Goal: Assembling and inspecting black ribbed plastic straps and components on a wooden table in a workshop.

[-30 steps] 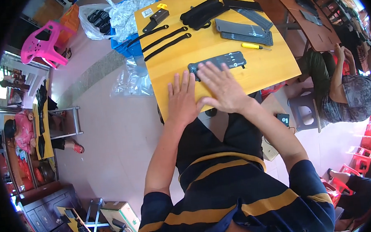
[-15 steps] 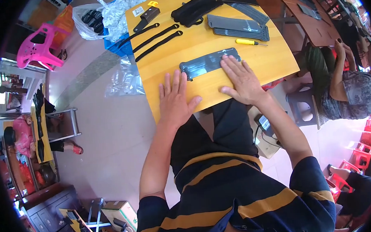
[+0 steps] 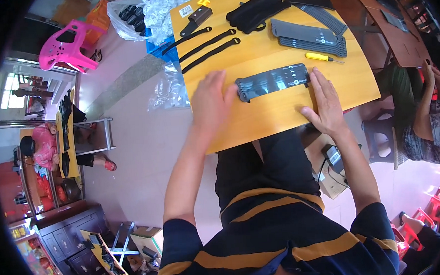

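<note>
A flat dark-grey packet, glossy like plastic film, lies slightly tilted near the front of the wooden table. My left hand, somewhat blurred, hovers at its left end with the thumb apart from the fingers. At the packet's right end, my right hand rests with fingers stretched out and thumb spread; it holds nothing. Beyond the packet lie a stack of grey straps and a yellow-handled screwdriver. Black looped straps lie side by side at the left.
A bundle of black straps, more dark strips and a brown-handled blade lie along the table's far side. Left of it stands a blue crate with plastic bags. A person sits at the right.
My left hand has lifted off the packet's left end and moved slightly away. My right hand has slid from the packet's top to its right edge. The whole view has shifted.
</note>
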`<state>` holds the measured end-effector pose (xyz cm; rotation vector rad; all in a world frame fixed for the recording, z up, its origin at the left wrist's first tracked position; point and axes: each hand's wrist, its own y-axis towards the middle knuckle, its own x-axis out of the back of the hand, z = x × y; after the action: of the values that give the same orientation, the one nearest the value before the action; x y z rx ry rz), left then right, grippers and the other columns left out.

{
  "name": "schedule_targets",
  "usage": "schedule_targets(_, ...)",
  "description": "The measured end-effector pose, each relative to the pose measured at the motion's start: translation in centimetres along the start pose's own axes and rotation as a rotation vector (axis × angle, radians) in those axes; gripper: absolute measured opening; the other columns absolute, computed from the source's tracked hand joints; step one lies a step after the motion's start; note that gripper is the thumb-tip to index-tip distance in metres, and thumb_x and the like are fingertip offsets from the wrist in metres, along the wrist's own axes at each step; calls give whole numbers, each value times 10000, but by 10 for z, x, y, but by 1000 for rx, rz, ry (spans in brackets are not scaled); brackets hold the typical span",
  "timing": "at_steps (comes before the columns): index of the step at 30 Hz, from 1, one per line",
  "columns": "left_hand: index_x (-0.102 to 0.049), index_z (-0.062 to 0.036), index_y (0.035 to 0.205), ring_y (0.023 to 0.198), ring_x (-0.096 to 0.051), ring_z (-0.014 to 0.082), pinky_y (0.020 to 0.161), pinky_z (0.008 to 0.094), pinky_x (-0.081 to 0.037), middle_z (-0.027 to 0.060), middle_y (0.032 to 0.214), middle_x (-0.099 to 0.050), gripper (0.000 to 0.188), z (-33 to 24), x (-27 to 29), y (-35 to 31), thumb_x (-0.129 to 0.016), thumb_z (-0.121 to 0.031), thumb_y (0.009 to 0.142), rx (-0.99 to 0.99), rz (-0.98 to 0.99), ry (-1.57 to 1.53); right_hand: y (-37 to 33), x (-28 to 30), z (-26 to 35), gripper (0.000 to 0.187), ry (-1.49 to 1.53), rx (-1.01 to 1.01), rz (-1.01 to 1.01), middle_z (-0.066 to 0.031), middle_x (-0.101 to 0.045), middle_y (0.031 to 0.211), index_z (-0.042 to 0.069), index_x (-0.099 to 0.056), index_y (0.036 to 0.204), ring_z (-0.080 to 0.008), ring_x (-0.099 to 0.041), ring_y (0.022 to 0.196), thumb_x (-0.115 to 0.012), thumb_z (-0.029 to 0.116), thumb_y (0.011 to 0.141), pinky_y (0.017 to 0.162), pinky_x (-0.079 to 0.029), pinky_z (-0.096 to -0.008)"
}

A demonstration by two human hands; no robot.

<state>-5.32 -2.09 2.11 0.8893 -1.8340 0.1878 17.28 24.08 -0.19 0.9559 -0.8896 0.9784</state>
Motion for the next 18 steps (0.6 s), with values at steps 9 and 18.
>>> schedule_targets(9, -722, -55, 1142, 1003, -706, 328, 838, 460, -589, 137, 1070, -726, 308, 22, -33, 124, -755, -210, 878, -124, -184, 248, -1, 5, -11, 746, 425, -85, -190, -247, -559, 1459, 6, -499, 1494, -429, -521, 1369, -597, 492, 935, 1179, -380, -496)
schedule_targets(18, -787, -92, 998, 744, -730, 280, 656, 418, -563, 144, 882, -748, 135, 7, -2, 114, -699, -161, 923, 10, -239, 107, -1, 5, -13, 584, 522, -123, -201, -237, -617, 1390, 4, -589, 1400, -406, -556, 1336, -595, 400, 972, 1155, -408, -463)
